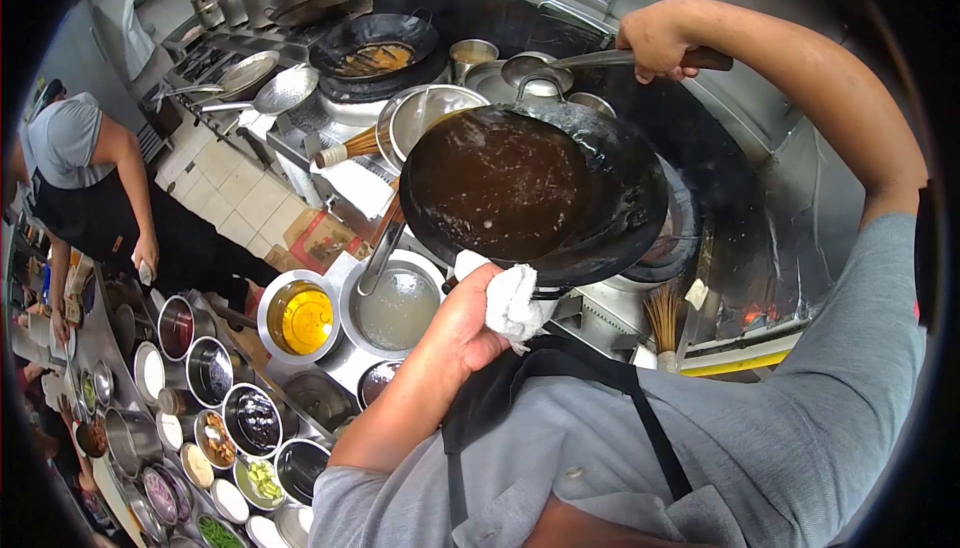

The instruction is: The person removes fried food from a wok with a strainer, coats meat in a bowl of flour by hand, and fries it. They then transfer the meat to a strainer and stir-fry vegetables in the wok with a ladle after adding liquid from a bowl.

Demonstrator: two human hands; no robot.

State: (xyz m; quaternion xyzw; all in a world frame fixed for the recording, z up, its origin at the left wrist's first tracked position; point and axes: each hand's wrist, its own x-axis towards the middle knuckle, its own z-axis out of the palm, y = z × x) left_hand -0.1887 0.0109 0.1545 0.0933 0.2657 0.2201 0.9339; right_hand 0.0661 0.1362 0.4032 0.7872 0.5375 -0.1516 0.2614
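Note:
A large black wok (625, 188) with dark brown liquid (500, 183) in it is tilted toward the left, above the burner. My left hand (468, 328) grips the wok's near edge through a folded white cloth (513, 303). At the upper right, my right hand (665, 43) is closed round the handle of a metal ladle (590, 60), whose bowl is just beyond the wok's far loop handle. A strainer (425, 113) lies behind the wok's left side. Below and left of the wok is a metal pot of cloudy liquid (395, 308).
A pot of yellow oil (302, 320) stands at the left, near many ingredient containers (252, 418). Another wok (375, 46) sits on the back burner. A bamboo brush (662, 323) is near the stove's front edge. A co-worker (90, 168) stands at far left.

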